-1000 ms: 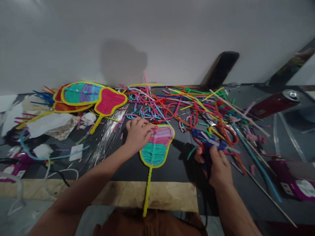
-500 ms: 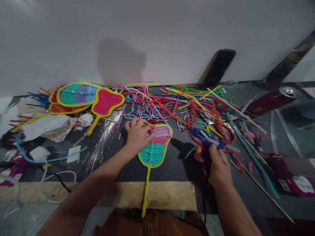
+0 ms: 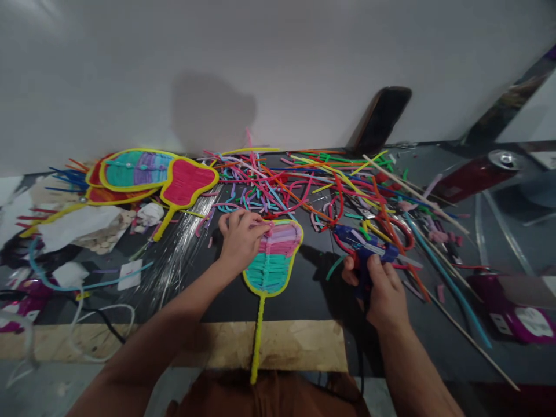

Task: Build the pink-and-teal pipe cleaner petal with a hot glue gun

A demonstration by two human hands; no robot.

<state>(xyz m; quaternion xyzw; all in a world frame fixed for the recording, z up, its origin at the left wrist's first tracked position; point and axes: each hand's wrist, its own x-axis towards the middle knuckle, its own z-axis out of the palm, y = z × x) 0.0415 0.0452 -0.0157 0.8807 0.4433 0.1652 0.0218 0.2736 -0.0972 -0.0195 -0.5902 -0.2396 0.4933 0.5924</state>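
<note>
A small fan made of pipe cleaners, teal below, pink and lilac above, with a yellow rim and a long yellow handle, lies flat on the dark table. My left hand rests on its upper left edge, fingers curled and pinching at the pink top rows. My right hand grips the handle of a blue glue gun, whose nozzle points left toward the fan, a short gap away.
A tangled heap of coloured pipe cleaners and thin wooden sticks fills the back. Finished fans lie at back left beside crumpled paper. A dark phone leans on the wall. A red can lies right. A wooden board edges the front.
My left hand's fingers have shifted slightly along the fan's pink top edge. The right hand with the glue gun has stayed about where it was.
</note>
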